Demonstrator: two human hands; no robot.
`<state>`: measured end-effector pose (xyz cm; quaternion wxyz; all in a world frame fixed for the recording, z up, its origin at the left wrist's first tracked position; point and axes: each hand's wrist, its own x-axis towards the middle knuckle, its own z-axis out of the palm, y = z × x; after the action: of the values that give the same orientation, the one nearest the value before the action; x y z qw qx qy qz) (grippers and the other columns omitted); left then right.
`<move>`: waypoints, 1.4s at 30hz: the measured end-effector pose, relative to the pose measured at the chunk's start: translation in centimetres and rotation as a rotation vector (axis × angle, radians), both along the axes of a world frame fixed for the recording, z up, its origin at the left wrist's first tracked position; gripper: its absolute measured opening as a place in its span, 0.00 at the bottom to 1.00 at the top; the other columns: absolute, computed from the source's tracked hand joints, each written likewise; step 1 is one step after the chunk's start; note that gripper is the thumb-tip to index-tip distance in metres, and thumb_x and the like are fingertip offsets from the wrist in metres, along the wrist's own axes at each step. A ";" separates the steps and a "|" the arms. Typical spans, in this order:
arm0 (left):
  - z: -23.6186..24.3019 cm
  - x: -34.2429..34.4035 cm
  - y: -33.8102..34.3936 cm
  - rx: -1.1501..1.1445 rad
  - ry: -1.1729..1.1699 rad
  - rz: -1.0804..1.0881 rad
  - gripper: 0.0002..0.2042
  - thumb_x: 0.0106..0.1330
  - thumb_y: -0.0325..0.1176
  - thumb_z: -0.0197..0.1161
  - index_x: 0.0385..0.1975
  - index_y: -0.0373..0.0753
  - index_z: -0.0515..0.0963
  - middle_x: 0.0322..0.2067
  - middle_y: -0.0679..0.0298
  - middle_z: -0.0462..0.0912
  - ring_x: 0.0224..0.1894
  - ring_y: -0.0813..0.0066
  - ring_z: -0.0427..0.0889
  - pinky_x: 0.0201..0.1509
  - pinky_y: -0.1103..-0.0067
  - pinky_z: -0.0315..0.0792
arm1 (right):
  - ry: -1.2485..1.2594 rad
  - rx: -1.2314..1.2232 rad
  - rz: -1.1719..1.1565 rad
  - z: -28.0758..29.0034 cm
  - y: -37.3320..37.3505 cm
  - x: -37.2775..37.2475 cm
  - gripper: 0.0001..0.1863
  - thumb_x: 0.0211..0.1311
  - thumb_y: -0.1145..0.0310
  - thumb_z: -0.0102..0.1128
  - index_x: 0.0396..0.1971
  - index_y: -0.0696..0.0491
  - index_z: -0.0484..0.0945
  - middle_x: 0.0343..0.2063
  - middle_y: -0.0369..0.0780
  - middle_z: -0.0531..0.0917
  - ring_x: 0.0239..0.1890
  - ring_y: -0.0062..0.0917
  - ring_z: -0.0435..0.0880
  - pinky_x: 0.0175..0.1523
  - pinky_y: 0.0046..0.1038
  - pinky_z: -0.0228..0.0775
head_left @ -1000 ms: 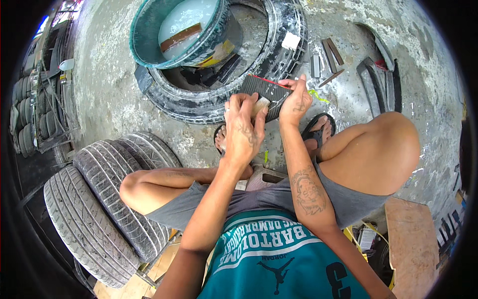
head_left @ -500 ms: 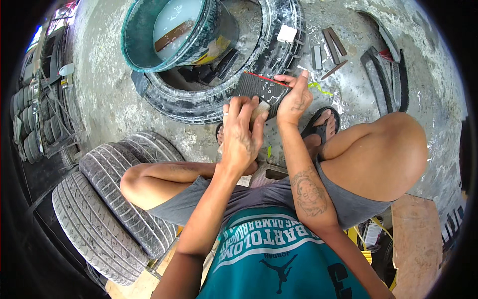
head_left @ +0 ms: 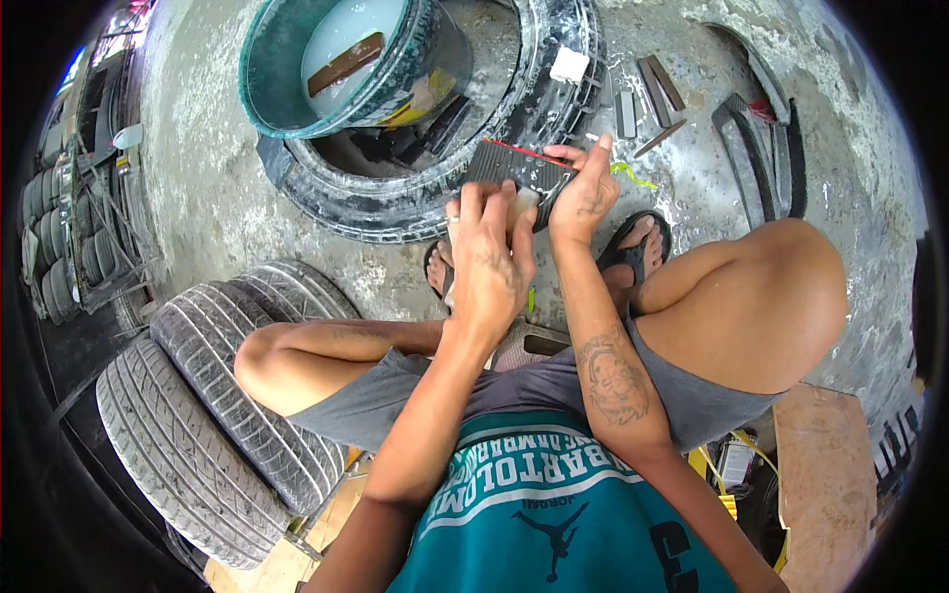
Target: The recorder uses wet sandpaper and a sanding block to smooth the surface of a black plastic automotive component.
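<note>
A black ribbed slab [head_left: 499, 167] with a thin red line along its far edge is held above the near rim of a large tyre [head_left: 366, 212]; its top looks wet. My right hand [head_left: 583, 203] grips the slab's right end, thumb pointing up and away. From the near side, my left hand [head_left: 489, 252] is closed on a small pale block [head_left: 524, 203] that rests against the slab's surface. My fingers hide most of the block and the slab's near side, so the block's exact kind does not show.
A teal bucket [head_left: 253, 74] of cloudy liquid holds a brown strip [head_left: 346, 64]. A white block [head_left: 568, 65] sits on the tyre. Several dark bars [head_left: 655, 89] and curved black rubber pieces [head_left: 746, 158] lie on the floor at right. Upright tyres [head_left: 188, 455] stand at left.
My left hand has shifted slightly right with the pale block across the slab. My right hand keeps its grip, moving very little.
</note>
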<state>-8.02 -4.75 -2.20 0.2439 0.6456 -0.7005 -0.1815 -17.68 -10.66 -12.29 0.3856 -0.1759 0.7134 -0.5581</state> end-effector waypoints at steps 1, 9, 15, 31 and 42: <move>0.0 0.3 -0.2 0.000 0.006 -0.010 0.12 0.68 0.26 0.69 0.48 0.27 0.83 0.44 0.46 0.81 0.45 0.46 0.79 0.53 0.62 0.72 | 0.025 -0.029 0.015 -0.1 0.0 -0.1 0.42 0.85 0.45 0.40 0.23 0.61 0.90 0.26 0.43 0.90 0.32 0.32 0.78 0.49 0.35 0.70; -0.5 -0.2 -1.1 -0.043 0.023 -0.023 0.09 0.69 0.27 0.69 0.44 0.28 0.83 0.44 0.45 0.80 0.45 0.44 0.79 0.53 0.60 0.71 | 0.001 -0.013 0.001 -0.1 -0.1 -0.2 0.43 0.85 0.43 0.39 0.22 0.60 0.91 0.26 0.45 0.90 0.34 0.34 0.78 0.52 0.36 0.70; -0.6 -0.3 -1.2 -0.067 -0.025 0.049 0.09 0.70 0.27 0.68 0.44 0.28 0.82 0.42 0.45 0.80 0.44 0.43 0.80 0.52 0.59 0.73 | 0.030 0.003 0.025 0.4 0.3 0.4 0.43 0.85 0.42 0.37 0.23 0.59 0.91 0.24 0.45 0.88 0.35 0.38 0.79 0.54 0.38 0.70; -0.3 -0.6 -0.8 -0.059 0.012 -0.008 0.12 0.66 0.22 0.67 0.48 0.27 0.81 0.41 0.44 0.79 0.45 0.45 0.77 0.53 0.56 0.68 | 0.032 -0.018 0.021 -0.6 -0.1 0.2 0.44 0.85 0.41 0.36 0.22 0.58 0.91 0.24 0.46 0.87 0.34 0.36 0.78 0.53 0.39 0.69; -0.3 0.7 -1.8 -0.050 0.009 -0.034 0.10 0.69 0.26 0.69 0.46 0.30 0.82 0.44 0.47 0.79 0.46 0.43 0.79 0.54 0.59 0.70 | -0.028 -0.053 -0.018 -0.4 0.2 0.1 0.42 0.85 0.44 0.40 0.23 0.60 0.91 0.25 0.45 0.89 0.33 0.32 0.78 0.51 0.36 0.70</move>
<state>-7.27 -6.55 -2.52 0.2599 0.6264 -0.7147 -0.1711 -17.56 -10.50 -12.68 0.3856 -0.1721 0.6943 -0.5828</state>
